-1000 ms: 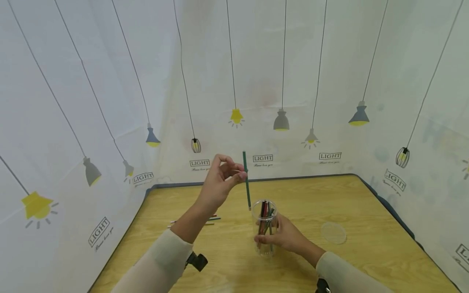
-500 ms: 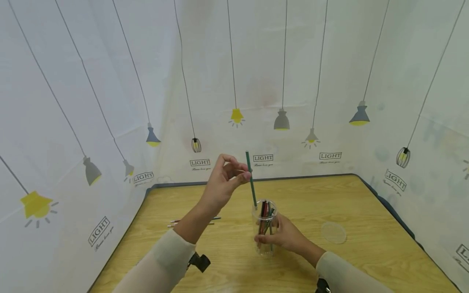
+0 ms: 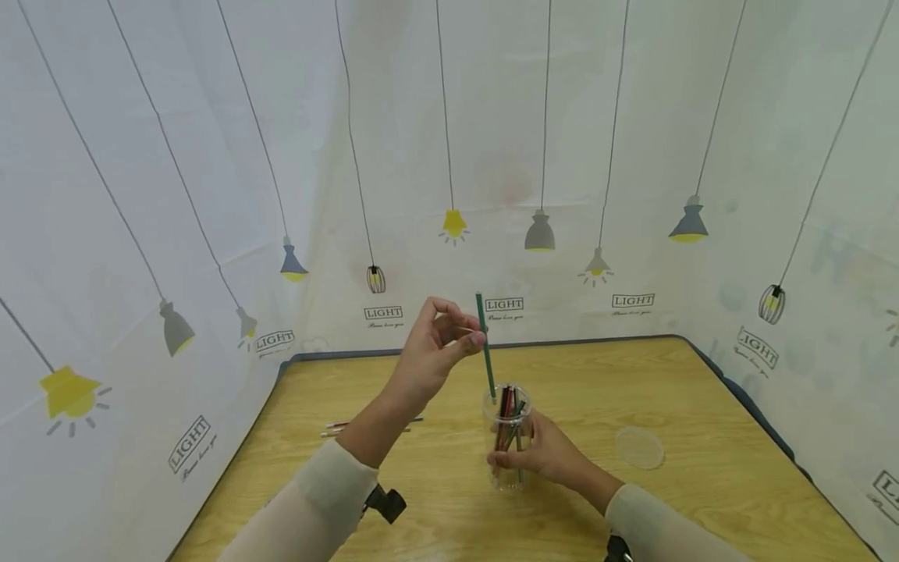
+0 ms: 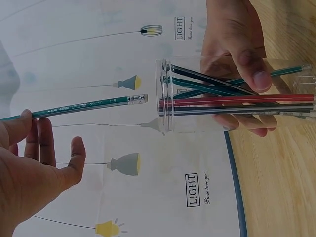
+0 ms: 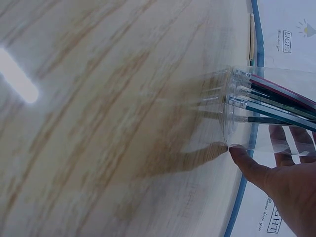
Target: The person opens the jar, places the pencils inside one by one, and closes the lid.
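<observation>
My left hand point(image 3: 433, 355) pinches a green pencil point(image 3: 486, 351) between thumb and fingertips. The pencil stands nearly upright, its eraser end down at the mouth of a clear plastic jar point(image 3: 507, 476). In the left wrist view the pencil's silver ferrule point(image 4: 138, 99) points at the jar's rim. My right hand point(image 3: 551, 453) grips the jar around its side. Several pencils lean inside it, among them a red pencil point(image 4: 237, 99) and dark and green ones; the right wrist view shows their eraser ends at the jar's bottom.
Several loose pencils point(image 3: 333, 429) lie on the wooden table point(image 3: 449, 515) at the left, partly behind my left forearm. A clear round lid point(image 3: 639, 446) lies flat to the right of the jar. A cloth wall point(image 3: 492, 156) printed with lamps encloses the table's back and sides.
My left hand has moved slightly right, bringing the green pencil's lower end from beside the jar to over its mouth. The right hand and jar have stayed in place.
</observation>
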A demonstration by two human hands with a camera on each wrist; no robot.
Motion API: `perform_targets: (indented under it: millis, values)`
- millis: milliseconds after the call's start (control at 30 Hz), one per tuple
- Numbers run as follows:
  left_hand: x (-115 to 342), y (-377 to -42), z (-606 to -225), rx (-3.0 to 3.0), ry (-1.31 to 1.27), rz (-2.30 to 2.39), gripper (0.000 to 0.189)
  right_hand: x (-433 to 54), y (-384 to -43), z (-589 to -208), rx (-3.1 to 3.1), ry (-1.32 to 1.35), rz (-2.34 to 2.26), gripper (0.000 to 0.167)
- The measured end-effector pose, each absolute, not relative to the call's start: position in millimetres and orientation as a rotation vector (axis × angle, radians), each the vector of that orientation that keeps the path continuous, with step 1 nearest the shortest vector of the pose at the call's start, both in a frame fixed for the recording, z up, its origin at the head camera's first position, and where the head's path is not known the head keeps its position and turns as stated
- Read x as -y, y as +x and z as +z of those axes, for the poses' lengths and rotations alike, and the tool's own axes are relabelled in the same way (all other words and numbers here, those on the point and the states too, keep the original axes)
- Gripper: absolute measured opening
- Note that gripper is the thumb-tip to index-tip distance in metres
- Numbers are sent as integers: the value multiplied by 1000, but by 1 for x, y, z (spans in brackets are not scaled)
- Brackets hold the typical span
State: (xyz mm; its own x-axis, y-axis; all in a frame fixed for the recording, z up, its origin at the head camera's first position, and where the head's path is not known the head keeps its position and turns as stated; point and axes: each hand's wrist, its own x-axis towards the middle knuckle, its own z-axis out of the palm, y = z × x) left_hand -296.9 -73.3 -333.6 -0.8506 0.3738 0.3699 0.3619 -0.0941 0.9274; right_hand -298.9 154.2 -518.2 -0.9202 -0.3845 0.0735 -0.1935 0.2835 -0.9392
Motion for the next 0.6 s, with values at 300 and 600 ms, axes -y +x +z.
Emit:
perform_targets:
  millis: [300, 600]
  values:
    - [72, -297, -334, -2141, 843, 2135, 26, -154, -299, -516, -2397, -545, -1689, 51]
    - [70, -295, -338, -2135, 829, 2137, 27, -154, -299, -518, -2376, -557, -1704, 53]
